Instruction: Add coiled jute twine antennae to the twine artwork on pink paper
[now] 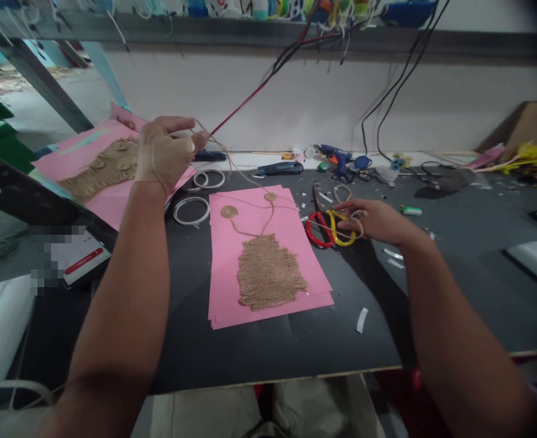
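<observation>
Head view | left hand (165, 152): grasping twine (226, 150) | right hand (378, 220): half-curled at scissors (332, 232), cannot tell whether gripping

Flat on the desk (195, 347): stacked pink sheets (225, 264), bearing a ribbed brown twine shape (272, 272) and two coils (228, 212). Just beside, red-and-yellow-handled scissors (332, 236). Slanting up past the far edge, a loose tan strand (235, 168).

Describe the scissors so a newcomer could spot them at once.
On the dark tabletop, find the middle stack of pink sheets. Just right of it, by the right hand, lie the scissors. One handle loop is red, the other yellow, unlike anything beside them.
</observation>
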The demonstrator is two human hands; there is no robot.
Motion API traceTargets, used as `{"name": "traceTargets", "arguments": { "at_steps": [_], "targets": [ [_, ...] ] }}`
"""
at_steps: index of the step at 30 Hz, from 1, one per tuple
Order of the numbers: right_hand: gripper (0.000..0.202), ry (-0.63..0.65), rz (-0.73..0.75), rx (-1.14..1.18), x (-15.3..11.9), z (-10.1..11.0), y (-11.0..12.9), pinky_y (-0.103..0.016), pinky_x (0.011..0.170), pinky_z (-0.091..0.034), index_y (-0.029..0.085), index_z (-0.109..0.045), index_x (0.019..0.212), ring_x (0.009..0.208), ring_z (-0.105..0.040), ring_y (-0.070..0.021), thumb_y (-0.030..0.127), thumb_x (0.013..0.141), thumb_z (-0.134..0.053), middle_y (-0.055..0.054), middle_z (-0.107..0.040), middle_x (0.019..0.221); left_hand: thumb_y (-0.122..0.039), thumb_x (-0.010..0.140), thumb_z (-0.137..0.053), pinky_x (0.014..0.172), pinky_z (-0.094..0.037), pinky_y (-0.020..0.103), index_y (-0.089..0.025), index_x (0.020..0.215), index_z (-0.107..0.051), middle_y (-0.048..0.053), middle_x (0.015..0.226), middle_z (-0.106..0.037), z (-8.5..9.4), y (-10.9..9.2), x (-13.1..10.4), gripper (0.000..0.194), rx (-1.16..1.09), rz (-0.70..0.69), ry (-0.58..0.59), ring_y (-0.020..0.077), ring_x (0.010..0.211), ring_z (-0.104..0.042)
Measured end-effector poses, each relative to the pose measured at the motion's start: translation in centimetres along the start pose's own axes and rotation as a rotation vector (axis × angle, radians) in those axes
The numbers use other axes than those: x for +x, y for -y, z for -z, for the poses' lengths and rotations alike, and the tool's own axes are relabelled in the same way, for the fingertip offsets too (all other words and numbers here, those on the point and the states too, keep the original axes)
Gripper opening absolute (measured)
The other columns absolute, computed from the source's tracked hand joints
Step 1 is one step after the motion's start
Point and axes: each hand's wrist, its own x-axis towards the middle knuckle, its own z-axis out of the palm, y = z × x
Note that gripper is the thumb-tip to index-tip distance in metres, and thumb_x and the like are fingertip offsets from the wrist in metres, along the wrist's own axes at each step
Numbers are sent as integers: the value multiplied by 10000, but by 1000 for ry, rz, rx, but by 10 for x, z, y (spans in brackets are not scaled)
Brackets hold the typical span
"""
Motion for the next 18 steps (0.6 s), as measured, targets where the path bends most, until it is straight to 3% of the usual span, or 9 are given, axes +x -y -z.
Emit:
{"name": "traceTargets", "arguments": {
  "at_steps": [5, 9, 14, 18],
  "targets": [
    [397, -38, 100, -233, 3, -2, 5, -278, 617, -463, 193, -732, 1207, 640, -592, -139, 339, 838, -716, -57, -712, 1000, -516, 785, -868, 882, -558, 365, -159, 1231, -753, -6, 906, -686, -1, 2, 1, 583, -13, 0, 14, 148, 816, -625],
    [393, -13, 42, -214, 3, -5, 7, -306, 576, -456, 171, -715, 1246, 473, -538, -123, 400, 951, -594, -49, -721, 867, -371, 771, -857, 788, -602, 371, -148, 1157, -791, 22, 815, -689, -7, 6, 5, 450, -6, -33, -75, 139, 683, -630],
    [266, -29, 7, -190, 7, -9, 0, -297, 550, -459, 199, -692, 1006, 438, -574, -164, 433, 958, -577, -3, -640, 597, -322, 739, -851, 728, -622, 343, -141, 1104, -821, 45, 814, -723, -9, 10, 8, 409, -3, -91, -95, 132, 639, -635],
    [208, -19, -3, -165, 10, -11, -3, -294, 549, -461, 215, -636, 929, 449, -602, -178, 416, 948, -585, -2, -648, 585, -304, 731, -855, 746, -630, 352, -146, 1104, -827, 47, 812, -727, -8, 9, 8, 406, -8, -76, -100, 144, 663, -643]
  ]
}}
